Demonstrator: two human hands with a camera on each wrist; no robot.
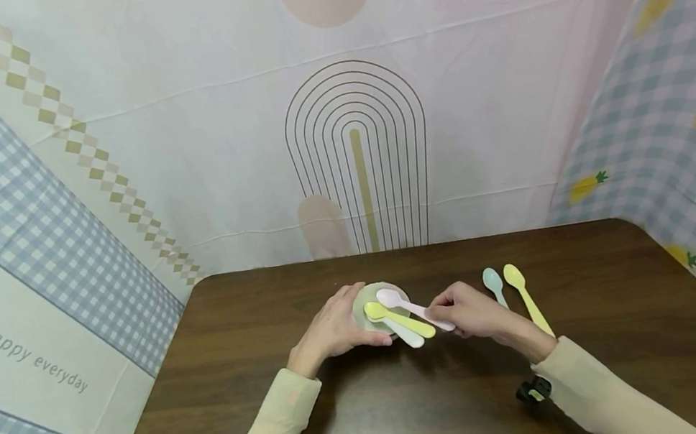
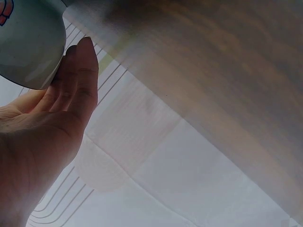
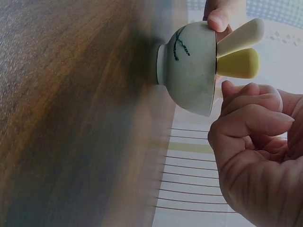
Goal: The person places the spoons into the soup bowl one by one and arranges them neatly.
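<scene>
A pale bowl point(image 1: 370, 291) with painted marks stands upright on the table. My left hand point(image 1: 338, 323) holds it from the left, thumb at the near rim and fingers along the far side; the left wrist view shows these fingers point(image 2: 80, 75) against the bowl wall. A yellow spoon point(image 1: 412, 323) and a white spoon point(image 1: 410, 336) lean in the bowl, handles sticking out over the near right rim. My right hand point(image 1: 470, 312) pinches the handle of a pale pink spoon point(image 1: 391, 298), whose head is over the bowl. The right wrist view mostly hides that spoon behind curled fingers.
Right of the bowl, a light blue spoon point(image 1: 493, 280) and another yellow spoon point(image 1: 527, 296) lie on the brown wooden table point(image 1: 372, 417); the right forearm partly covers them. A patterned cloth point(image 1: 240, 187) hangs behind the table's far edge.
</scene>
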